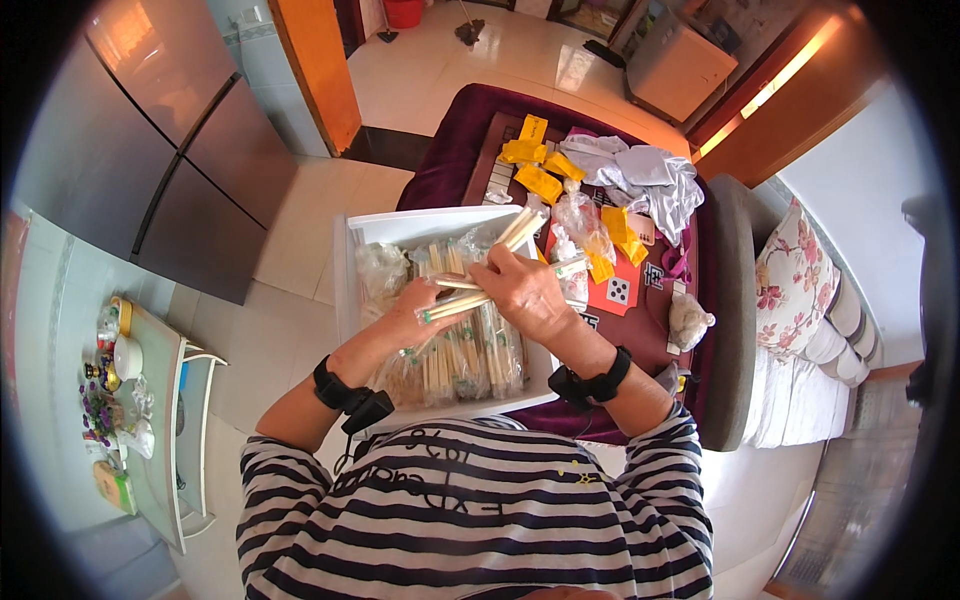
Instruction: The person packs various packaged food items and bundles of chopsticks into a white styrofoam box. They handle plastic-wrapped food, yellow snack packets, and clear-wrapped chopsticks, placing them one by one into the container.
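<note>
Over an open white plastic bin (349,300), both my hands are close together, holding chopsticks. My left hand (409,315) grips plastic-wrapped chopsticks (456,306) with green-marked ends. My right hand (526,292) is closed around more pale chopsticks (523,227), whose ends stick out above the knuckles. Its fingers overlap the sticks from my left hand, so which hand bears each stick is partly hidden. Below, the bin holds several packs of wrapped chopsticks (450,367) in clear plastic. A crumpled clear bag (382,268) lies in its far left corner.
Beyond the bin is a table with a dark red cloth (480,109). On it lie yellow packets (538,182), silvery fabric (652,169), clear plastic bags (589,225) and a knotted bag (688,322). A grey sofa (726,300) borders the right side; a glass-topped stand (154,450) is left.
</note>
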Tool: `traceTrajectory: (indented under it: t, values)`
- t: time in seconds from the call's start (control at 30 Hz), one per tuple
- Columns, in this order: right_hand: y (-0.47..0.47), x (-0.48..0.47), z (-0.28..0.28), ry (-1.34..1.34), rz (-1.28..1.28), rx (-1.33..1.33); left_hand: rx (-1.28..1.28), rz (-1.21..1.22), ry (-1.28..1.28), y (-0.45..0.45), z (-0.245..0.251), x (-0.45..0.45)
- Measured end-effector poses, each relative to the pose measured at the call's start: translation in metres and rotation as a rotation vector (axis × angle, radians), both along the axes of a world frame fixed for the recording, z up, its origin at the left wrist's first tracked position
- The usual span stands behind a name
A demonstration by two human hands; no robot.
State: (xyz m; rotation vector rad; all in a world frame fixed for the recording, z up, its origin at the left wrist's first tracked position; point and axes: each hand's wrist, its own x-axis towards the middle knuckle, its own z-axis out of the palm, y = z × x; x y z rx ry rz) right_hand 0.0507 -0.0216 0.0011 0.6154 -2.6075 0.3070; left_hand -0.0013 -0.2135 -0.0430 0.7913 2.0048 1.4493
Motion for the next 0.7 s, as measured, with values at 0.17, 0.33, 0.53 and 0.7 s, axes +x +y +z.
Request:
traceTrajectory:
  t: [0.17, 0.33, 0.53, 0.7]
  values:
    - [0.021, 0.001, -0.005, 0.029, -0.141, -0.020, 0.117, 0.052, -0.254, -0.005, 0.000, 0.000]
    - [0.056, 0.005, 0.003, 0.095, -0.393, -0.323, 0.277, 0.035, -0.541, -0.016, 0.010, -0.002]
    - [0.068, 0.014, 0.012, -0.381, -0.469, -1.043, 0.330, 0.097, -0.570, -0.010, 0.014, 0.005]
    - [0.053, 0.016, 0.008, -0.752, -0.212, -1.658, 0.281, 0.154, -0.481, -0.003, 0.011, 0.005]
